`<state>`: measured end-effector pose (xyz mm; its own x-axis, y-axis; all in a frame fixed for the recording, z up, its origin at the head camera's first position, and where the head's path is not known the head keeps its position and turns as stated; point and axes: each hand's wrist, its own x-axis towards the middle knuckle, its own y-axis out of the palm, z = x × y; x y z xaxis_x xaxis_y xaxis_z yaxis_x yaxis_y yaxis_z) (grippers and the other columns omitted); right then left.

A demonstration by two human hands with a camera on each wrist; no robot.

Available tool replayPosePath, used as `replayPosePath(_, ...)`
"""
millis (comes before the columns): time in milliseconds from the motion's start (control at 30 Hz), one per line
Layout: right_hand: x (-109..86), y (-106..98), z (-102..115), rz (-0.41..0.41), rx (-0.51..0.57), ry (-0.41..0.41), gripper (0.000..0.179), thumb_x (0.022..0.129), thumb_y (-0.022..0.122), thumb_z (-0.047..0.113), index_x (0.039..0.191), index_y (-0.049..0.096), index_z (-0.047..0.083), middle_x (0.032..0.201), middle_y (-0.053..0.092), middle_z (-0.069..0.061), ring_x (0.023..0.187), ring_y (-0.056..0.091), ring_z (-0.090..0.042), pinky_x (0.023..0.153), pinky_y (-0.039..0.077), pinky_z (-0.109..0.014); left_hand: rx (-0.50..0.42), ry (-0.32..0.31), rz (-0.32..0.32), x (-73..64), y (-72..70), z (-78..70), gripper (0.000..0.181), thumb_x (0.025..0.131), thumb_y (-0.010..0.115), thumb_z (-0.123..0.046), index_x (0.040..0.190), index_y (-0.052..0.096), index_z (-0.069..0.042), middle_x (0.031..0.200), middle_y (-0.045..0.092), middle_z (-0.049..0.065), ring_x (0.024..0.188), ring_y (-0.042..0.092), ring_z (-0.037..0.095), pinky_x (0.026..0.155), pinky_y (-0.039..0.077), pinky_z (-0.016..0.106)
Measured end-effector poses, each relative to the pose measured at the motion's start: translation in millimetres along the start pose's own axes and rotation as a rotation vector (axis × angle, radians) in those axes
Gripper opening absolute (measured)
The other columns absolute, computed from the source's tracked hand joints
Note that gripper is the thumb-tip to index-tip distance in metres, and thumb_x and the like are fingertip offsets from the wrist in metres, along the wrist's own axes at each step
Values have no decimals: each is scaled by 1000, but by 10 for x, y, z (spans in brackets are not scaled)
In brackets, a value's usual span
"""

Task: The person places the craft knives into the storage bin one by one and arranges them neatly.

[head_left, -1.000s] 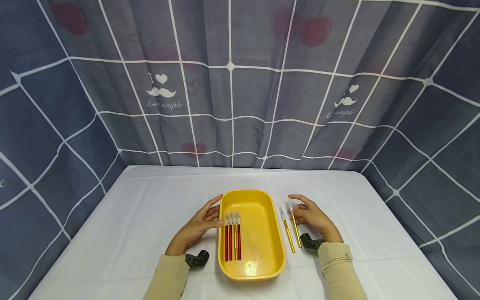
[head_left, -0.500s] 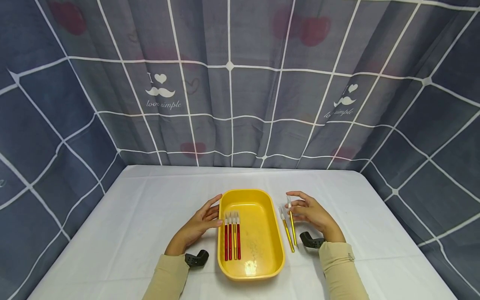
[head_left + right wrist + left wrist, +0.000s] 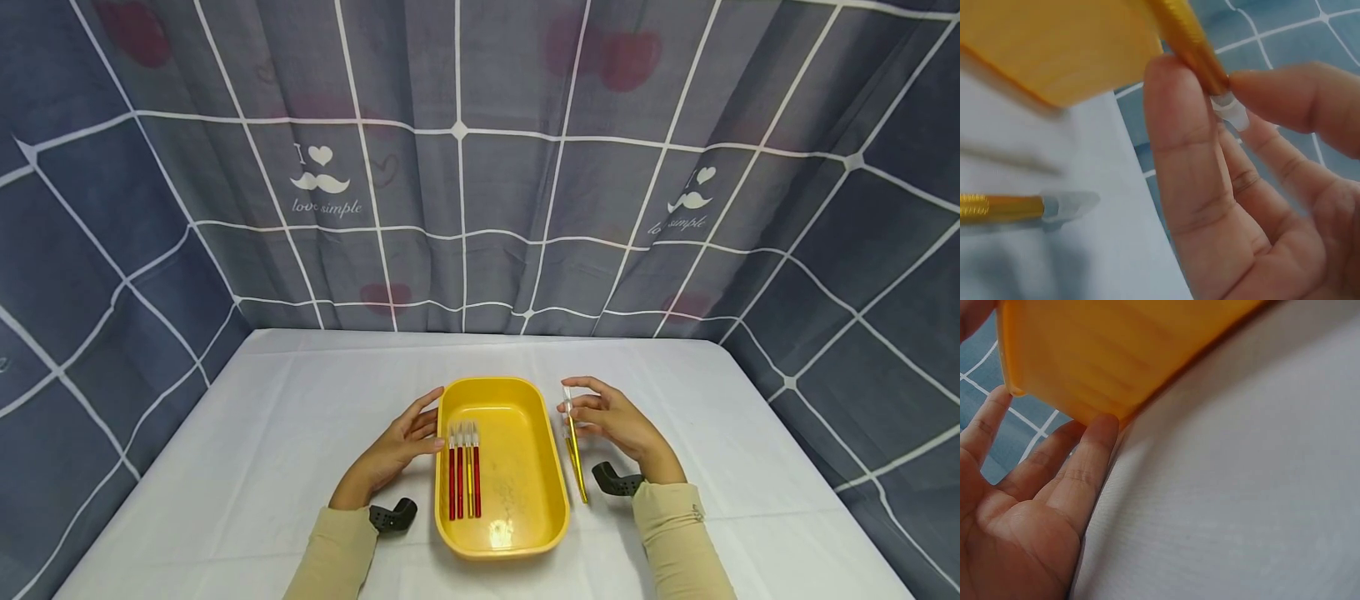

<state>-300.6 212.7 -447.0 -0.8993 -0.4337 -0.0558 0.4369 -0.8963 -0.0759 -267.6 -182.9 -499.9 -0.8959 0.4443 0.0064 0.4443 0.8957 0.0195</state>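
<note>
My right hand (image 3: pixel 621 429) pinches a gold-handled craft knife (image 3: pixel 1192 47) between thumb and finger near its clear cap, the handle slanting over the table. A second gold craft knife (image 3: pixel 1007 206) lies on the cloth below; in the head view the held one overlaps it. Just left of them stands a yellow tray (image 3: pixel 525 500). Along the tray's left side several capped craft knives lie in a row, red ones (image 3: pixel 452 483) and a gold one (image 3: pixel 470 483). My left hand (image 3: pixel 397 446) touches the tray's left wall, its fingers extended and spread, as the left wrist view also shows.
A white cloth (image 3: pixel 300 400) covers the table. Behind it and at both sides hangs a dark grey-blue curtain (image 3: pixel 420 183) with white grid lines. Each wrist carries a black camera mount, such as the right one (image 3: pixel 617 479).
My right hand has moved left with the gold craft knife, from beside the lying gold one to over it, close to the tray. My left hand and the tray stay put.
</note>
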Motion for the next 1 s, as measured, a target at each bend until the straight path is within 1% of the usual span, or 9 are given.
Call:
replayPosePath(133, -5, 29, 42, 16, 3, -11, 51, 106, 66, 1, 153, 46, -7, 118, 76, -11, 103, 73, -15, 88, 63, -34, -1, -2, -1, -3, 3, -7, 92, 101, 74, -9, 175, 19, -13, 171, 32, 30, 155, 37, 48, 121, 42, 43)
replayPosePath(367, -13, 88, 122, 48, 15, -41, 49, 106, 64, -1, 151, 46, -9, 120, 76, -15, 99, 75, -17, 87, 63, -33, 10, -10, -13, -2, 13, -18, 92, 101, 75, -10, 174, 20, -13, 170, 32, 30, 155, 38, 48, 124, 37, 51)
replayPosePath(567, -7, 147, 161, 81, 24, -58, 51, 107, 64, 1, 151, 43, -12, 117, 76, -10, 99, 75, -16, 86, 63, -31, 9, -15, -14, -5, 14, -22, 92, 101, 74, -9, 175, 19, -13, 171, 31, 30, 155, 37, 48, 124, 37, 52)
replayPosePath(667, -6, 178, 176, 95, 28, -60, 52, 107, 65, 2, 151, 42, -13, 118, 76, -10, 103, 76, -17, 85, 63, -30, 3, -19, -17, -11, 14, -28, 92, 101, 74, -8, 175, 19, -13, 171, 31, 30, 155, 36, 48, 123, 39, 49)
replayPosePath(833, -8, 226, 198, 105, 28, -57, 50, 107, 64, 1, 151, 43, -11, 116, 75, -11, 106, 75, -18, 85, 63, -30, -21, -12, -6, -11, 12, -30, 92, 101, 73, -5, 175, 19, -13, 171, 31, 30, 155, 36, 47, 118, 44, 35)
replayPosePath(900, 0, 251, 206, 109, 22, -54, 51, 106, 65, 1, 150, 43, -11, 116, 75, -13, 104, 75, -17, 85, 63, -30, -26, -10, -3, -9, 11, -28, 92, 101, 73, -5, 175, 18, -12, 171, 30, 30, 155, 36, 47, 116, 45, 32)
replayPosePath(1000, 22, 291, 219, 124, 14, -48, 54, 106, 65, 0, 151, 40, -14, 117, 74, -18, 99, 75, -17, 83, 63, -31, -25, -13, -8, -10, 11, -30, 92, 101, 73, -5, 175, 19, -13, 171, 31, 30, 155, 37, 47, 116, 45, 32)
